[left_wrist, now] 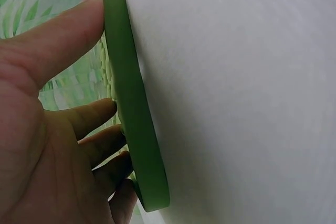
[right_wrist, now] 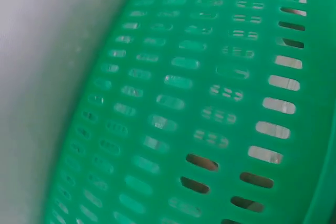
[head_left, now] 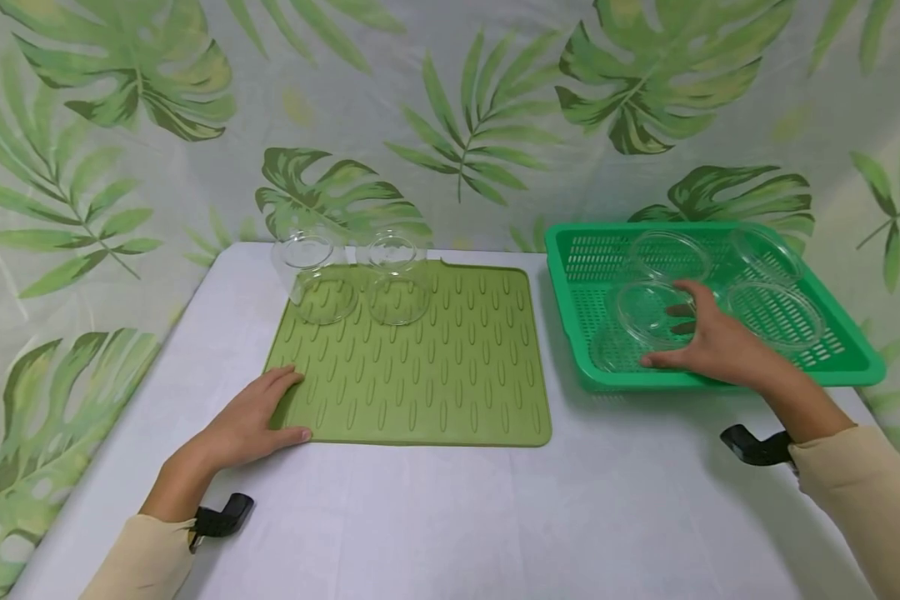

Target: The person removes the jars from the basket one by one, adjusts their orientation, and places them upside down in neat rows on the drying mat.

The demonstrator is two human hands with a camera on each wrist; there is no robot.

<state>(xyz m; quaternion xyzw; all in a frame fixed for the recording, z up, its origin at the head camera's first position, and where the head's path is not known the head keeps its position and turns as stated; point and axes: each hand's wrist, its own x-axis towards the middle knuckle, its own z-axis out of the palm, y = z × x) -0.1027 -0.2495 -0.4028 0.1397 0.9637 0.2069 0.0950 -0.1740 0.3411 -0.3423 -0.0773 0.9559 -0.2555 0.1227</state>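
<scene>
My left hand (head_left: 247,421) rests at the front left corner of a green ridged mat (head_left: 457,358). Its thumb and fingers touch the mat's edge (left_wrist: 123,77), loosely extended in the left wrist view. Two clear glass cups (head_left: 393,279) (head_left: 318,279) stand upside down at the mat's back left. Over the green basket (head_left: 581,367) my right hand (head_left: 712,337) reaches in, thumb and fingers spread apart beside a clear glass bowl or cup (head_left: 641,312). Whether they touch the glass is hard to see. Only the basket's slotted wall (right_wrist: 173,87) appears in the right wrist view.
More clear glassware (head_left: 776,317) lies in the basket, at its right and back. A white cloth (head_left: 435,517) covers the table. Leaf-patterned fabric (head_left: 465,108) hangs close behind the mat and basket.
</scene>
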